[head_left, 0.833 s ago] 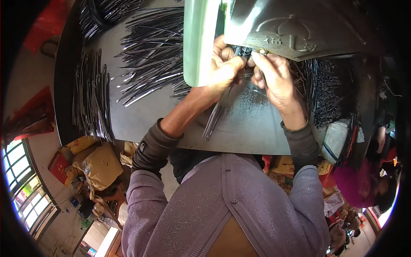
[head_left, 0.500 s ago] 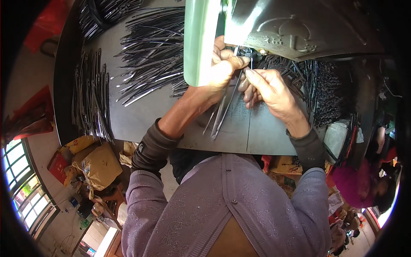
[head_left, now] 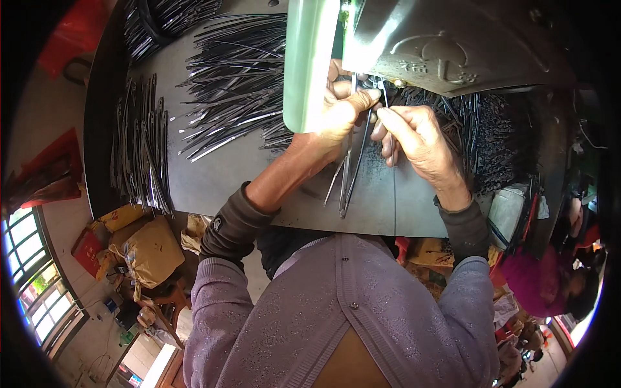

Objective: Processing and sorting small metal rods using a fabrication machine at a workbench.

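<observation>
Under the metal machine cover, my left hand point(head_left: 341, 110) is closed around several long, thin dark strips point(head_left: 346, 178), whose lower ends hang toward the table's near edge. Right beside it, my right hand point(head_left: 419, 139) pinches one very thin dark strip point(head_left: 394, 184) between thumb and fingers; it runs down over the tabletop. The upper ends of the strips meet near a small machine part point(head_left: 377, 84), close to my left thumb. Glare from the lamp and the lamp's body hide part of my left hand.
A lit lamp with a pale green casing point(head_left: 299, 71) and an embossed metal cover point(head_left: 453, 55) overhang the work. Piles of dark strips point(head_left: 236, 84) lie on the grey table point(head_left: 259, 184) at left. Small dark pieces point(head_left: 501, 142) are heaped at right, near a whitish box point(head_left: 508, 210).
The strips in my left hand have swung right at their lower ends. My right hand has shifted slightly right, and its thin strip has moved right with it.
</observation>
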